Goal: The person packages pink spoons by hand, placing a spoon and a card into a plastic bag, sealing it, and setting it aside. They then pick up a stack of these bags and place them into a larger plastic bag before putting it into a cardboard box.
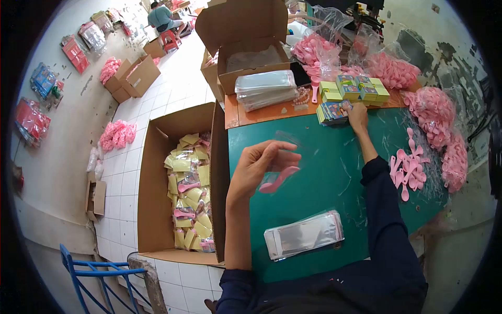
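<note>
My left hand (256,166) is closed on a clear plastic bag (286,140), held up over the green table. Inside or just behind the see-through film is a pink spoon (281,179), hanging below the fingers. Farther away, my right hand (357,116) pinches a printed card (343,109) at the end of a fanned stack of cards (330,113). Near my body lies a pile of flat clear bags (304,235). Loose pink spoons (409,166) are heaped to the right of my right forearm.
A big carton (149,193) at left holds several packed bags with yellow cards and pink spoons. Banded card stacks (361,90), more clear bags (265,88) and an open box (251,55) stand at the back. Bagged spoons (431,115) line the right side. A person (161,18) sits far off.
</note>
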Motion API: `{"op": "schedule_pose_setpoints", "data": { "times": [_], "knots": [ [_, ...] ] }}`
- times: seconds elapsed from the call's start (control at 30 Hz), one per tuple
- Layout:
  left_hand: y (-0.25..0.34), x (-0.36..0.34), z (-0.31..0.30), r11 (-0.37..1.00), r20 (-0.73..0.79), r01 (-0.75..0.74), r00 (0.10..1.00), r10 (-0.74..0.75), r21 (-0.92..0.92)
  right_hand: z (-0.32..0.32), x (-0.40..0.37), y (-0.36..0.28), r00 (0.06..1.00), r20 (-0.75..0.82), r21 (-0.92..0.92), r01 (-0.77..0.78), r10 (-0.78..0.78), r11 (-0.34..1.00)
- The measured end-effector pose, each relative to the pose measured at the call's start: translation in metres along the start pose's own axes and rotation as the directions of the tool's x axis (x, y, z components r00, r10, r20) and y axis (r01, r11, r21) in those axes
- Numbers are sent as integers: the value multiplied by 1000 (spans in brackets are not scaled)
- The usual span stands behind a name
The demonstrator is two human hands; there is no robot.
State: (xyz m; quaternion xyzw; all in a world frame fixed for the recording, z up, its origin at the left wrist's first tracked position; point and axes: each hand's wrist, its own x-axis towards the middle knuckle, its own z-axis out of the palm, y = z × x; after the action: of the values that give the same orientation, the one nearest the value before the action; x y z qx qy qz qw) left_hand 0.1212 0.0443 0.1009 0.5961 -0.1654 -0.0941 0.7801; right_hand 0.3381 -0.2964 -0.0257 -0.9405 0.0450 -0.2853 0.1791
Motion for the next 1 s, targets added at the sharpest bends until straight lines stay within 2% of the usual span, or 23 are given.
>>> {"op": "schedule_pose_setpoints", "data": {
  "times": [0.1, 0.2, 0.23, 0.27, 0.3, 0.37, 0.43, 0.53, 0.6, 0.7, 0.73, 0.8, 0.83, 0.93, 1.0],
  "knots": [
    [-3, 1, -4, 998, -12, 58, 998, -57, 5, 1, -5, 0, 947, -285, -15, 154, -152, 988],
    [-8, 4, -4, 993, 10, 113, 994, -113, 29, -19, -9, -12, 964, -188, 52, 200, -187, 978],
    [-9, 5, -4, 993, 16, 117, 993, -117, 35, -34, -11, -22, 996, -17, 340, 88, -87, 936],
    [-11, 6, -3, 992, 18, 121, 992, -121, 41, -51, -16, -32, 983, 179, 578, -74, -38, 813],
    [-12, 7, -3, 991, 20, 125, 992, -126, 47, -74, -24, -46, 925, 378, 732, -269, -44, 625],
    [-11, 7, -1, 988, 13, 133, 991, -135, 81, -138, -61, -100, 906, 383, 875, -293, -182, 385],
    [-13, 9, 2, 985, 19, 145, 989, -147, 91, -176, -90, -123, 892, 361, 912, -278, -270, 301],
    [-16, 11, 6, 980, 34, 166, 985, -171, 111, -196, -112, -133, 894, 338, 897, -210, -296, 389],
    [-21, 10, 6, 969, 26, 187, 981, -194, 163, -200, -114, -131, 848, 374, 846, -147, -376, 512],
    [-27, 11, 9, 962, 82, 144, 983, -167, 231, -204, -114, -133, 806, 343, 790, 29, -482, 612],
    [-28, 12, 12, 949, 113, 94, 985, -133, 301, -205, -115, -135, 794, 322, 772, 95, -515, 628],
    [-26, 12, 19, 903, 178, -7, 981, -77, 430, -207, -119, -141, 735, 404, 751, 73, -545, 656],
    [-23, 12, 24, 867, 165, 17, 980, -114, 499, -206, -122, -143, 702, 446, 740, 61, -556, 670],
    [-18, 11, 36, 735, 110, 55, 979, -174, 675, -191, -124, -144, 555, 516, 628, 272, -652, 729],
    [-21, 9, 40, 646, 61, 49, 987, -147, 762, -179, -129, -145, 599, 388, 712, 288, -700, 640]
  ]
}}
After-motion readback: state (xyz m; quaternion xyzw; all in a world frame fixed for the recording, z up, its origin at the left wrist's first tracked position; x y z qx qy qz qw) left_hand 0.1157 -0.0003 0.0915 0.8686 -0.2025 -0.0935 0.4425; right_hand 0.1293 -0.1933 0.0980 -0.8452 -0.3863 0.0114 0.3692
